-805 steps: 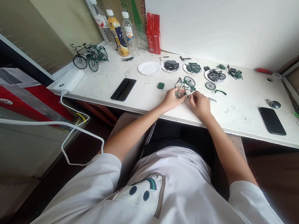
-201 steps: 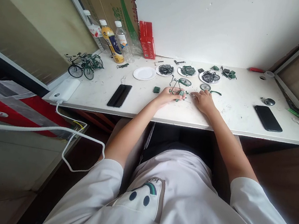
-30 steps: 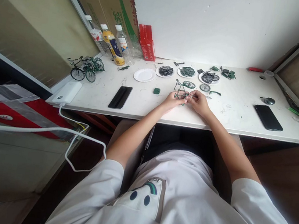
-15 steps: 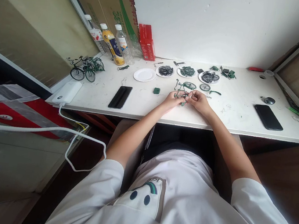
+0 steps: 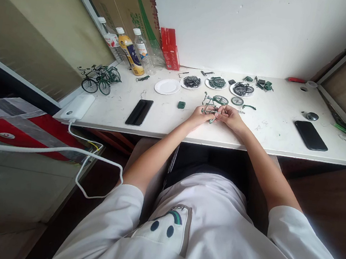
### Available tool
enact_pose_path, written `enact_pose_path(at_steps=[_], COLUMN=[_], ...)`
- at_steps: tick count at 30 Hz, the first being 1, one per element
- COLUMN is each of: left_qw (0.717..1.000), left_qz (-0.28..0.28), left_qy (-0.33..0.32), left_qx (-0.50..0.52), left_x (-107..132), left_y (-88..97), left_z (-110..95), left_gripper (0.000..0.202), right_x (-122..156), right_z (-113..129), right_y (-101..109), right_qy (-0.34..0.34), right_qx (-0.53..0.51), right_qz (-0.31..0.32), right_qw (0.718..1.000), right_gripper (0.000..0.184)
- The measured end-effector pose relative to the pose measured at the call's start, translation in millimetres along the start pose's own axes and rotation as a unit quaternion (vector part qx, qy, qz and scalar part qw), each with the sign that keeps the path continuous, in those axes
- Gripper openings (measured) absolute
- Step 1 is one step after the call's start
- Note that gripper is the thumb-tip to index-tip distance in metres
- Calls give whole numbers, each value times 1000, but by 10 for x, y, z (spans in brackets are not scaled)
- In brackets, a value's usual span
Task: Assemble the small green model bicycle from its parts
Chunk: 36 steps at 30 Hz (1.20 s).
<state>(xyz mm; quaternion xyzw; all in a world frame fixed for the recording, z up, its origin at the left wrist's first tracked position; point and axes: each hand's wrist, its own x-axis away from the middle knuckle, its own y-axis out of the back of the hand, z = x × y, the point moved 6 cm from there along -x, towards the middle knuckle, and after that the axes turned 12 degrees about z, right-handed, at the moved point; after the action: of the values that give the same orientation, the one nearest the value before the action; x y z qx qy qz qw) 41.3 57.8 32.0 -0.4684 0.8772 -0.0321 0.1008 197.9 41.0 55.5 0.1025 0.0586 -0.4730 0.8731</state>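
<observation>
Near the front edge of the white table, a small green toy bicycle (image 5: 210,101) with one wheel fitted is between my hands. My left hand (image 5: 201,115) is closed round the lower part of its frame. The fingers of my right hand (image 5: 228,116) are pinched together against the same bicycle, and whatever small part they may hold is hidden. A loose wheel (image 5: 237,101) and a curved green mudguard-like strip (image 5: 249,107) lie just beyond my right hand. To the left of my hands sits a small green block (image 5: 181,105).
White paper plates with dark and green parts stand behind my hands, beside a bare paper plate (image 5: 167,86). Finished-looking toy bicycles (image 5: 99,79) stand at the left. Phones lie on both sides, one phone (image 5: 139,112) at left. Bottles (image 5: 130,51) and a red box (image 5: 170,50) stand behind.
The bicycle has shifted very slightly to the right in my hands. My right fingers have moved a little against it; otherwise everything stays in place.
</observation>
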Motion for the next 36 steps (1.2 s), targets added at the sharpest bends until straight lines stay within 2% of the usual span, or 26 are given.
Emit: enact_pose_path(at_steps=[8, 17, 23, 31, 36], left_qw=[1000, 999, 999, 999, 999], left_qz=[-11, -28, -18, -23, -26], left_qy=[10, 15, 7, 15, 13], left_qx=[6, 12, 29, 38, 42], left_x=[-7, 0, 13, 9, 6], left_y=[11, 21, -19, 2, 5], left_z=[31, 28, -17, 0, 4], left_gripper=[45, 44, 37, 38, 37], right_x=[-5, -25, -19, -28, -41], right_z=[1, -22, 19, -21, -39], right_y=[-14, -24, -45, -24, -22], right_qy=[-2, 6, 29, 29, 37], right_qx=[1, 13, 37, 42, 50], right_qz=[1, 10, 7, 10, -1], right_qw=[1000, 1000, 999, 999, 998], right_gripper=[45, 54, 51, 45, 47])
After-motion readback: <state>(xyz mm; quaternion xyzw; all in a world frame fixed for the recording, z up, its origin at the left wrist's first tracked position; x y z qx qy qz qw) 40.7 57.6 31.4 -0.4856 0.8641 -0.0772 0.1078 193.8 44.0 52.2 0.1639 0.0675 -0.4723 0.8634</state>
